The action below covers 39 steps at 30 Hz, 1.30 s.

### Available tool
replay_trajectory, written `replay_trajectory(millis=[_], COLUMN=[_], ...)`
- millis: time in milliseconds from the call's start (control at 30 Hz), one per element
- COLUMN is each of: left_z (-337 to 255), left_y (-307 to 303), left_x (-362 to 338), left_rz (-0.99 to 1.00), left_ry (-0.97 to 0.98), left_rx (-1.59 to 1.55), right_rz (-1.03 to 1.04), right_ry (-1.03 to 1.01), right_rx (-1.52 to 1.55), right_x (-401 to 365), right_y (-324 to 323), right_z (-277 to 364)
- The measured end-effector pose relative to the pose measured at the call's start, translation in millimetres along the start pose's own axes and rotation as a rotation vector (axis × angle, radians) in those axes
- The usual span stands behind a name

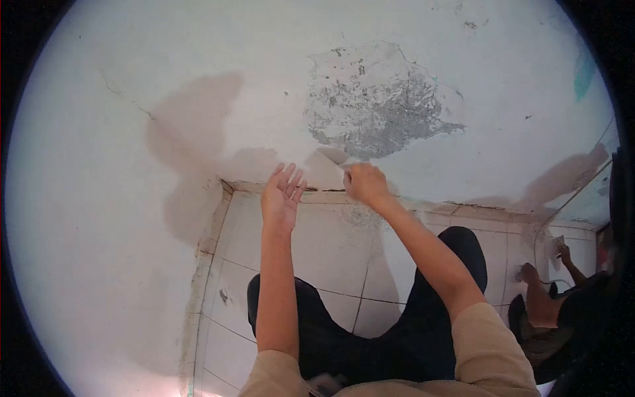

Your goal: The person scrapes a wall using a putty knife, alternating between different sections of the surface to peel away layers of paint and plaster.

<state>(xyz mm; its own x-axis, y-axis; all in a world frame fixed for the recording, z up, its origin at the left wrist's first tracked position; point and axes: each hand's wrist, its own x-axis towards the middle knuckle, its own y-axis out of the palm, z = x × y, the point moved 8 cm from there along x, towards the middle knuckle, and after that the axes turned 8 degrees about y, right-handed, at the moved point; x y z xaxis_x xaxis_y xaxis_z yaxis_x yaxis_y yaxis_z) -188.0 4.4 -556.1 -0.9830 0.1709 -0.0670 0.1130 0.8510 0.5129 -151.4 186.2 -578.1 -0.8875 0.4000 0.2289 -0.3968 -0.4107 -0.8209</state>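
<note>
My left hand [284,198] is raised near the wall's foot, palm up with its fingers apart, holding nothing. To its right, my right hand [366,183] is closed round a scraper [329,161], whose flat blade points up and left against the white wall [264,119]. Just above that hand lies a rough grey patch [390,112] where the paint has come off. The scraper's handle is mostly hidden in my fingers.
Below the wall runs a tiled floor [331,258] with a skirting edge [206,245] at the left corner. A co-worker [542,311] crouches at the lower right, both hands near the floor. My dark-clad knees frame the tiles.
</note>
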Motion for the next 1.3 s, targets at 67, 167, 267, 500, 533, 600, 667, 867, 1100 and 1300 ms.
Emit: replay_trajectory(millis=[67,167,267,500,533,600,667,867,1100,1300], left_z=[-3,-10,-11,-17,-21,-27,-30,-27,-38,-35], left_y=[-7,-11,-20,-10,-10,-14,-14,-13,-21,-22], left_x=[-3,-2,0,-10,-10,-9,-8,-10,-11,-11], left_rz=[-0.028,-0.002,-0.011,0.009,0.002,-0.004,-0.006,-0.004,-0.038,-0.007], left_ry=[-0.02,0.024,0.054,0.05,0.054,0.081,0.096,0.085,0.125,0.109], left_rx=[0.001,0.025,0.017,0.062,0.056,0.057,0.058,0.059,0.124,0.092], right_rz=[0.037,0.027,-0.013,0.023,0.106,0.187,0.187,0.022,0.09,0.043], right_ry=[-0.075,-0.013,0.005,-0.095,-0.044,-0.003,-0.002,0.062,0.051,-0.069], right_rx=[-0.042,-0.05,-0.057,0.055,0.122,0.185,0.139,0.049,0.039,-0.077], right_x=[-14,-21,-21,-16,-18,-20,-21,-6,-6,-25], right_y=[3,-38,-43,-70,-79,-92,-100,-51,-56,5], right_z=[13,31,38,31,32,40,46,20,26,23])
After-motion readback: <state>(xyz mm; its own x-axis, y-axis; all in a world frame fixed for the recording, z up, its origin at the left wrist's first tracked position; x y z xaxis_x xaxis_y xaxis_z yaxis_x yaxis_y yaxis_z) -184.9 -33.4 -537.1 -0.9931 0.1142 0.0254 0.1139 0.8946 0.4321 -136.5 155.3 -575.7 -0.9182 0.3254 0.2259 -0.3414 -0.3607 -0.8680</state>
